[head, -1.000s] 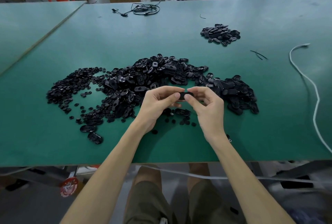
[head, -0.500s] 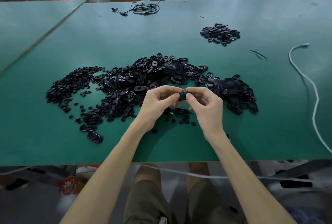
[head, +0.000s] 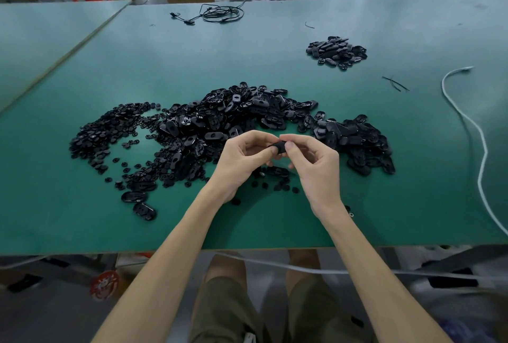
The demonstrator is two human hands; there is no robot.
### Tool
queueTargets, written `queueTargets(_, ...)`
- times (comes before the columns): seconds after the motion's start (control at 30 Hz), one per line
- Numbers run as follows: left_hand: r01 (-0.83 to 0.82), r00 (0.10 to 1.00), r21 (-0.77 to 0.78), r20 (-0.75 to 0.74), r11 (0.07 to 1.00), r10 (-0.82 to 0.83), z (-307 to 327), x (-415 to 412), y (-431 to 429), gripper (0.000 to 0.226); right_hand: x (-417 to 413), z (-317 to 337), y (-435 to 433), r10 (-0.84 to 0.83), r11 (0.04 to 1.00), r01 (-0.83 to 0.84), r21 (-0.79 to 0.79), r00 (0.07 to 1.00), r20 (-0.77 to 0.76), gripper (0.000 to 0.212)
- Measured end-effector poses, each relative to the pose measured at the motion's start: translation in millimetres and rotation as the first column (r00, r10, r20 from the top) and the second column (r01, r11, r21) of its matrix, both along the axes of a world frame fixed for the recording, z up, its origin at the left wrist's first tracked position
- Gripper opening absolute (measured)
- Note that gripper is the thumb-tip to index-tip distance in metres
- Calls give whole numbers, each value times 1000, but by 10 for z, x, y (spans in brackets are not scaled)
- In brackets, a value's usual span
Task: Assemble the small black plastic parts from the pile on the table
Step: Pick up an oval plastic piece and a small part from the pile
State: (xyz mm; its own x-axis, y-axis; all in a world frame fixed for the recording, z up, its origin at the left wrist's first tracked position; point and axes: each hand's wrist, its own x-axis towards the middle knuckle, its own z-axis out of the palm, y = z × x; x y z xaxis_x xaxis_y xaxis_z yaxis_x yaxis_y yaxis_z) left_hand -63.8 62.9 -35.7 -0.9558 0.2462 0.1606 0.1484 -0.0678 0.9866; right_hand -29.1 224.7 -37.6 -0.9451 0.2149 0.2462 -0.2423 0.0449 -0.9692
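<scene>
Black part [head: 279,147] in left hand [head: 242,162], right hand [head: 316,168], pile [head: 233,120] behind, cable [head: 478,133] right

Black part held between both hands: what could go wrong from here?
The black part is pinched between left hand and right hand by the pile; if it slips, it could get lost there. A loose piece lies near the table edge beside the right wrist; the arm may knock it off.

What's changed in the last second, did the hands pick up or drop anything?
Nothing visibly. The left hand and right hand still pinch the black part between them above the pile; nothing taken or dropped. The small pile lies unmoved.
</scene>
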Motion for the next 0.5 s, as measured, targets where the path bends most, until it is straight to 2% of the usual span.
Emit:
queueTargets(0.3,3,1000,-6,2,1000,-3,9,12,-13,14,11,19,5,16,995,-18,-99,1000,-14,9)
queueTargets(0.5,3,1000,-40,7,999,-2,12,9,-22,14,26,32,4,39,996,-41,-80,999,-27,10)
